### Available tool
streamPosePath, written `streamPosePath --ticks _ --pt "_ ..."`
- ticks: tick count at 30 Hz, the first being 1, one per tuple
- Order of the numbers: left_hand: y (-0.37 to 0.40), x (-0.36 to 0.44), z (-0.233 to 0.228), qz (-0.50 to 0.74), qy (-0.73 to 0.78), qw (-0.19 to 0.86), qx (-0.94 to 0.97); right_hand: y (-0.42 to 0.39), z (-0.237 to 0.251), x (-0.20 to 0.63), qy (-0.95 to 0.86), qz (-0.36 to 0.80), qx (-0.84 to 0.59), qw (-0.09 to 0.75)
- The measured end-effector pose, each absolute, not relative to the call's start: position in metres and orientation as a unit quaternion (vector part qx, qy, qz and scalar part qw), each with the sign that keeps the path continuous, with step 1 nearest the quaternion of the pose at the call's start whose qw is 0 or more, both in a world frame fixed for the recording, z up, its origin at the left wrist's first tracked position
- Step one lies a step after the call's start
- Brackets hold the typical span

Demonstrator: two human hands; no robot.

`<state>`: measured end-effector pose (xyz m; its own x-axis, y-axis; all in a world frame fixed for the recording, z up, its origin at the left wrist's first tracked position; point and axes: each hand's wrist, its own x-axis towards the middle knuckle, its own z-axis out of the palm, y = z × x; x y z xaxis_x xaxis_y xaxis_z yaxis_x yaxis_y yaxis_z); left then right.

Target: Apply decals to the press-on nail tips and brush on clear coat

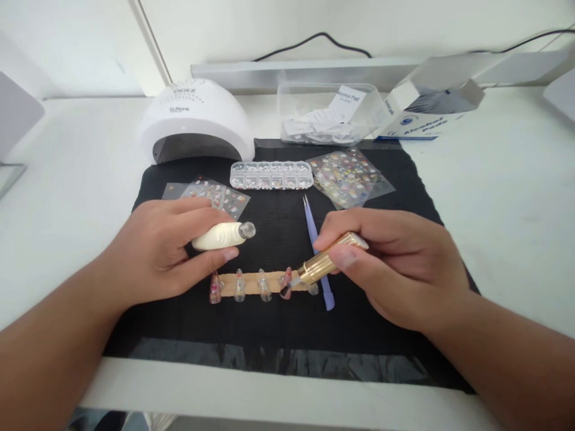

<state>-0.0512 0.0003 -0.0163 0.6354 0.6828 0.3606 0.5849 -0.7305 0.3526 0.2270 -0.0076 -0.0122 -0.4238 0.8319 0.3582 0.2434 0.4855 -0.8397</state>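
Left hand (157,254) fingers clamped on one cream bottle (222,235), right hand (395,263) fingers pinched around one gold brush cap (326,263) at fourth of five nail tips (286,284) on tan strip (251,282), one purple tweezers (318,251), two sticker sheets (348,176)

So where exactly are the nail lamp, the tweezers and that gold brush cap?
nail lamp (196,117), head view, on top of its white dome.
tweezers (314,242), head view, on the blue shaft above the nail strip.
gold brush cap (324,266), head view, on the ribbed gold barrel in the right hand.
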Motion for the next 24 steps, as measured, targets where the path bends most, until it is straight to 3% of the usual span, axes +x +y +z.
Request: streamPosePath --ticks 7,14,24 --pt "-0.0023 -0.0516 -0.0146 0.232 0.366 0.108 0.895 -0.0042 -0.0168 0.2310 -0.714 0.366 -0.393 0.449" --pt "-0.0022 -0.0508 -0.0147 0.226 0.368 0.112 0.895 -0.0058 -0.0150 0.2288 -0.741 0.382 -0.365 0.413" --pt "-0.0022 -0.0510 -0.0147 0.229 0.369 0.109 0.894 -0.0029 -0.0183 0.2319 -0.703 0.382 -0.393 0.453"
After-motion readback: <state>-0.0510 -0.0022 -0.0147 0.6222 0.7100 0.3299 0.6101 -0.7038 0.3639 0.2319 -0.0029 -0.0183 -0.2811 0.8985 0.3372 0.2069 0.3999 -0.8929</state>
